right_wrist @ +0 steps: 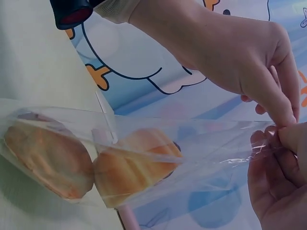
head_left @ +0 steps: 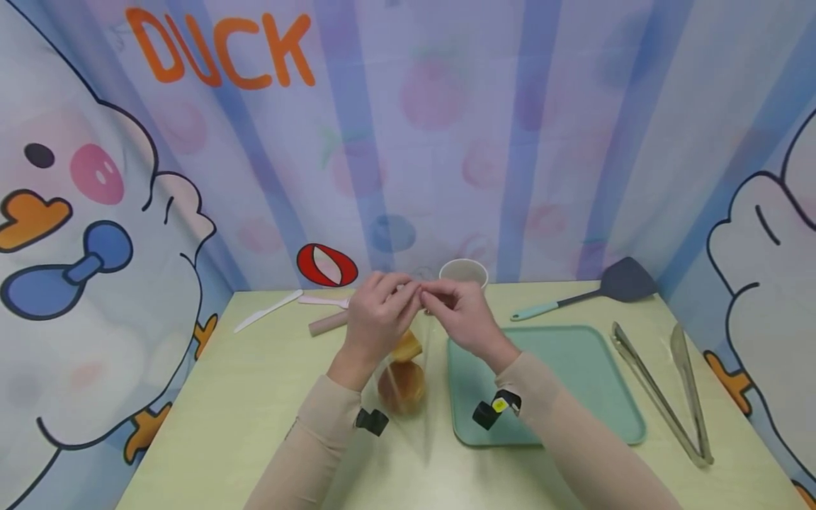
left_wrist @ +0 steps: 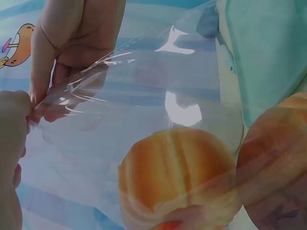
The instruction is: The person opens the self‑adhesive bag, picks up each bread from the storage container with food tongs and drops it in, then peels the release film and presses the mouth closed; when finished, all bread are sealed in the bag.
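A clear plastic bag (left_wrist: 139,110) hangs from my two hands, its top gathered between them. With thumb and fingertips my left hand (head_left: 377,315) pinches the gathered top. My right hand (head_left: 467,319) pinches it from the other side, its fingertips meeting the left ones. Inside the bag lie two pieces of bread: a round browned bun (right_wrist: 50,155) at the bottom and a lighter striped bread roll (right_wrist: 136,165) above it. In the head view the left hand partly hides the upper bread (head_left: 406,347).
A green tray (head_left: 542,397) lies on the right, with metal tongs (head_left: 656,393) beside it. Behind are a turner (head_left: 627,280) and a white cup (head_left: 464,269). At the back left lie a white plastic knife (head_left: 268,312), a pink fork (head_left: 319,302) and a brownish rod (head_left: 328,324).
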The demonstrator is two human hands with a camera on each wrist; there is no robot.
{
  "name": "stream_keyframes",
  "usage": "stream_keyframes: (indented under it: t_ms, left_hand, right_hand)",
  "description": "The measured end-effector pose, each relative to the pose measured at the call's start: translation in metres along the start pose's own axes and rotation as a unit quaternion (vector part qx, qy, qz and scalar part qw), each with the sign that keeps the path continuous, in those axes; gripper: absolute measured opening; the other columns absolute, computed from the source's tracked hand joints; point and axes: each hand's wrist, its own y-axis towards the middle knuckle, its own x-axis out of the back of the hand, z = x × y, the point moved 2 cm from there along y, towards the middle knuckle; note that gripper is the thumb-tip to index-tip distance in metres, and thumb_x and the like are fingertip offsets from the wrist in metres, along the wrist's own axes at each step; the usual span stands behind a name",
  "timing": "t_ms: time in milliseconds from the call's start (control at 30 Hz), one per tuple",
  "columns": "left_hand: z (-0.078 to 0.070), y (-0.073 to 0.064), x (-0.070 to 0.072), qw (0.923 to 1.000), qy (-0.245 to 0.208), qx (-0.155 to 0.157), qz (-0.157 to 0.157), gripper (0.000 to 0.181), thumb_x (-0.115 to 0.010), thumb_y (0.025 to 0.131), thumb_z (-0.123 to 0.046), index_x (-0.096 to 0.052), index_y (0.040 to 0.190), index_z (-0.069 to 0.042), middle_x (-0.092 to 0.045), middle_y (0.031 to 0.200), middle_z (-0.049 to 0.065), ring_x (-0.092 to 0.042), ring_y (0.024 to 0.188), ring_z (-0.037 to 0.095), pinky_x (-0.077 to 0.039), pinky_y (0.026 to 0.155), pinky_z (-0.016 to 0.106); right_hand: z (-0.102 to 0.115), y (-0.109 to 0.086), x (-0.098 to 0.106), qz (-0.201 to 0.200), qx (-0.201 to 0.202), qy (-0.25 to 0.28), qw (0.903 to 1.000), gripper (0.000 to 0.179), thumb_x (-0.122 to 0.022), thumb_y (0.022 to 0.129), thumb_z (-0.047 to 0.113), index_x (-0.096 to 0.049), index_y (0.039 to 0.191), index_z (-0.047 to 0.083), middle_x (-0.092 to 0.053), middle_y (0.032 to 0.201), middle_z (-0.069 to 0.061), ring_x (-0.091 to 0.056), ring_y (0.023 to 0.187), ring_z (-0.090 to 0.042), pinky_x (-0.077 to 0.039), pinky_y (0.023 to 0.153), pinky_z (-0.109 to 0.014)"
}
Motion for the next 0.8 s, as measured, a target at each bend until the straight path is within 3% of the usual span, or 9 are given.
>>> stream_keyframes:
  t_ms: [267, 433, 600, 800]
  left_hand:
    - [-0.0001, 0.0031, 0.0009, 0.9993, 0.016, 0.035, -0.002, 0.006, -0.071, 0.089, -0.003, -0.075, 0.088, 0.002, -0.074, 0.09, 0.014, -0.069, 0.076, 0.028, -0.063, 0.072, 0.037]
    - [0.0037, 0.0002, 0.0028, 0.9976, -0.038, 0.057, -0.016, 0.004, -0.075, 0.088, -0.002, -0.074, 0.091, 0.002, -0.073, 0.093, 0.015, -0.07, 0.084, 0.03, -0.064, 0.078, 0.04]
    - [0.0026, -0.0039, 0.0051, 0.9959, -0.074, 0.046, -0.024, 0.008, -0.075, 0.09, -0.007, -0.075, 0.093, 0.001, -0.073, 0.094, 0.013, -0.07, 0.085, 0.03, -0.064, 0.078, 0.039]
    - [0.0015, -0.0045, 0.0048, 0.997, -0.067, 0.034, -0.019, 0.011, -0.077, 0.089, -0.009, -0.077, 0.094, 0.001, -0.074, 0.095, 0.013, -0.07, 0.085, 0.029, -0.064, 0.079, 0.039]
  right_hand:
    - [0.0003, -0.003, -0.0064, -0.038, 0.016, -0.05, 0.9979, 0.02, -0.066, 0.104, 0.01, -0.079, 0.115, -0.002, -0.08, 0.099, -0.013, -0.077, 0.079, -0.023, -0.062, 0.07, -0.026]
    - [0.0036, -0.0025, -0.0051, -0.039, 0.002, -0.037, 0.9986, 0.02, -0.066, 0.104, 0.011, -0.079, 0.114, -0.001, -0.08, 0.097, -0.011, -0.076, 0.081, -0.024, -0.063, 0.072, -0.027]
    - [0.004, -0.0025, -0.0035, -0.041, -0.013, -0.011, 0.999, 0.017, -0.067, 0.104, 0.011, -0.078, 0.111, 0.0, -0.079, 0.1, -0.012, -0.076, 0.085, -0.026, -0.063, 0.077, -0.029]
    - [0.0031, -0.0023, -0.0039, -0.046, -0.011, -0.008, 0.9988, 0.015, -0.069, 0.103, 0.012, -0.079, 0.109, 0.002, -0.079, 0.1, -0.01, -0.074, 0.084, -0.029, -0.062, 0.076, -0.028]
